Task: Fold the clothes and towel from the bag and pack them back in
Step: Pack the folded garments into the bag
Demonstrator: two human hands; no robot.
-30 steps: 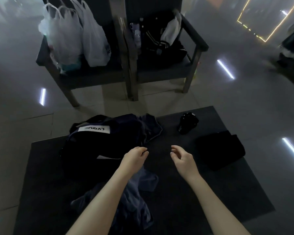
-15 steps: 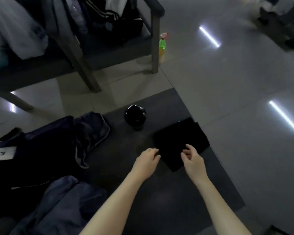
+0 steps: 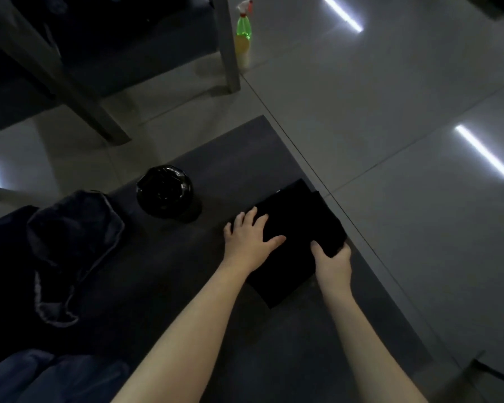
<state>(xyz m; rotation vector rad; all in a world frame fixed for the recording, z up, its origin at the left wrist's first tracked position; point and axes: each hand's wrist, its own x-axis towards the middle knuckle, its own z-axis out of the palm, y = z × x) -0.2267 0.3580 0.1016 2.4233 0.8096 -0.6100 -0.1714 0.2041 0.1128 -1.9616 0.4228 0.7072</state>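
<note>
A folded black garment (image 3: 298, 225) lies on the dark mat (image 3: 216, 286) near its right edge. My left hand (image 3: 249, 239) rests flat on the garment's left part, fingers spread. My right hand (image 3: 332, 258) grips the garment's near right edge, thumb on top. The dark bag (image 3: 9, 257) sits at the left with a navy cloth (image 3: 70, 245) spilling out of it. A crumpled blue garment (image 3: 41, 376) lies at the bottom left.
A glossy black round object (image 3: 165, 191) stands on the mat between the bag and the folded garment. A bench leg (image 3: 229, 45) and a green and yellow spray bottle (image 3: 243, 33) stand on the tiled floor (image 3: 405, 141) beyond.
The view swung right toward the folded black garment. Both hands reached forward: the left landed flat on it and the right closed on its edge.
</note>
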